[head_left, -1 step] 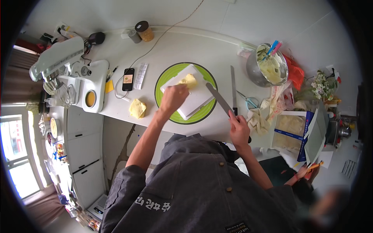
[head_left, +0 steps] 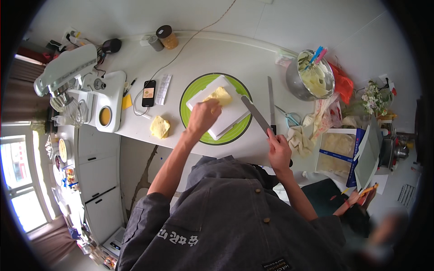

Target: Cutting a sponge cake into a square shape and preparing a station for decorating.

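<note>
My left hand (head_left: pixel 203 118) has its fingers closed at the near edge of a pale yellow, soft-looking piece of cake (head_left: pixel 219 95). The fingers hide part of that edge. Beneath the cake is a white board (head_left: pixel 233 115), set on a round green mat (head_left: pixel 190 88). In my right hand (head_left: pixel 279 151) is a long knife (head_left: pixel 257 116); its blade slants up and left, with the tip by the board's right edge. A second yellow cake piece (head_left: pixel 160 127) sits on the table's near edge, left of the mat.
Right of the mat are another long knife (head_left: pixel 271 97), scissors (head_left: pixel 294 119), a crumpled cloth (head_left: pixel 299 140) and a steel bowl (head_left: pixel 296 80) of cream. To the left are a phone (head_left: pixel 148 93) and a stand mixer (head_left: pixel 68 67). A co-worker's hand (head_left: pixel 368 197) shows at lower right.
My left hand has shifted very slightly, and a little more of the cake shows past its fingers. My right hand and the knife have barely moved.
</note>
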Motion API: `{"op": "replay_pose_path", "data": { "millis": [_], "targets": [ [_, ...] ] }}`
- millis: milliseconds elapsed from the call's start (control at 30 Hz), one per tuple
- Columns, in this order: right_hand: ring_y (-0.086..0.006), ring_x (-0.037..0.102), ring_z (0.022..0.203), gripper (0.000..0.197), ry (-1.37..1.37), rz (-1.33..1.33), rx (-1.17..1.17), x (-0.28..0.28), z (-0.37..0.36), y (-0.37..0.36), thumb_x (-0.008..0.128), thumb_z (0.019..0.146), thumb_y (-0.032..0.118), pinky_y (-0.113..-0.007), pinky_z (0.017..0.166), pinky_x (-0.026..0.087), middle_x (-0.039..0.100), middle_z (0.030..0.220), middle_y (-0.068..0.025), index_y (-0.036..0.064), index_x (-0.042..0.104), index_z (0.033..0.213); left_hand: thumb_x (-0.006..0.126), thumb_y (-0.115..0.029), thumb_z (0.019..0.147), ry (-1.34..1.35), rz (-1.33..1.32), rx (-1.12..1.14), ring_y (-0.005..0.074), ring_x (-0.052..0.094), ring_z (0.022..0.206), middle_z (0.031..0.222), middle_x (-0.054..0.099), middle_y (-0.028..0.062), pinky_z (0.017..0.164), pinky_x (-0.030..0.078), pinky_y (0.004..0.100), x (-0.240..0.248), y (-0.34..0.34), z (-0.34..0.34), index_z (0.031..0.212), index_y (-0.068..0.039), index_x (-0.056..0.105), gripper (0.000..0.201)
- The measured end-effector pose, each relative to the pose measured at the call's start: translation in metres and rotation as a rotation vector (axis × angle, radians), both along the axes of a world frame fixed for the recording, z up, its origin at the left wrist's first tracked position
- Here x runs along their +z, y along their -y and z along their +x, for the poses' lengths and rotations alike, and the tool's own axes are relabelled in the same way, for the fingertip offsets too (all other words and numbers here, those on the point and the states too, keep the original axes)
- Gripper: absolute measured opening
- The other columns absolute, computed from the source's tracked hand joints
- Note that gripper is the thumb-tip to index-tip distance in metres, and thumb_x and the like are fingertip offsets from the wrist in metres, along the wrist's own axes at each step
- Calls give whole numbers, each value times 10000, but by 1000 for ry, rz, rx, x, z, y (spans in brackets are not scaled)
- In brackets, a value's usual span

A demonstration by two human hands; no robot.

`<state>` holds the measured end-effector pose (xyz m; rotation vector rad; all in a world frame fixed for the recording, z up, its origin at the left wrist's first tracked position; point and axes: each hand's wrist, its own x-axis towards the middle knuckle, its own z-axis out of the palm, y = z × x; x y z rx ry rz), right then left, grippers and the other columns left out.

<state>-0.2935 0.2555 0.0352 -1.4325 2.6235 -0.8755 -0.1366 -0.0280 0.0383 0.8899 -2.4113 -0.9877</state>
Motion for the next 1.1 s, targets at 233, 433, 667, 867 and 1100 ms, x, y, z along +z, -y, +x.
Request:
{"op": "replay_pose_path", "data": {
  "millis": [233,433,667,867,1100],
  "targets": [
    [-273,600,710,391,280,-101,-102,1,10,7,680,964,63,-386,670,500,597,827,-101,173,705,1338,729,-199,905,204,-230,-99,391,671,1074,1192,631,171,862,598,472,-5,-34,-6,1134,17,596,342],
    [-285,616,697,387,307,-54,-49,5,25,25,672,970,72,-388,652,498,624,843,-100,177,703,1341,556,78,829,42,-360,27,381,609,1285,1252,688,194,1019,549,453,-8,-15,12,1201,40,655,387],
    [-276,624,750,475,-22,-8,35,6,40,59,698,880,-5,-407,665,521,592,838,-84,186,721,1314,792,-118,812,53,-171,74,374,578,1318,1363,639,216,1061,490,459,-4,-5,21,1353,-16,604,582],
    [-278,645,774,521,-29,115,42,-5,58,58,704,829,-21,-412,666,541,590,833,-78,206,728,1298,864,-230,783,30,-46,83,381,554,1289,1385,585,205,1086,468,446,-27,-15,14,1466,-4,485,813],
    [-285,652,702,502,96,41,37,7,56,40,668,854,2,-384,640,536,648,834,-118,174,717,1323,875,-222,775,-1,-41,88,388,560,1271,1373,583,225,1064,481,446,-31,-17,18,1464,1,468,831]
  ]
}}
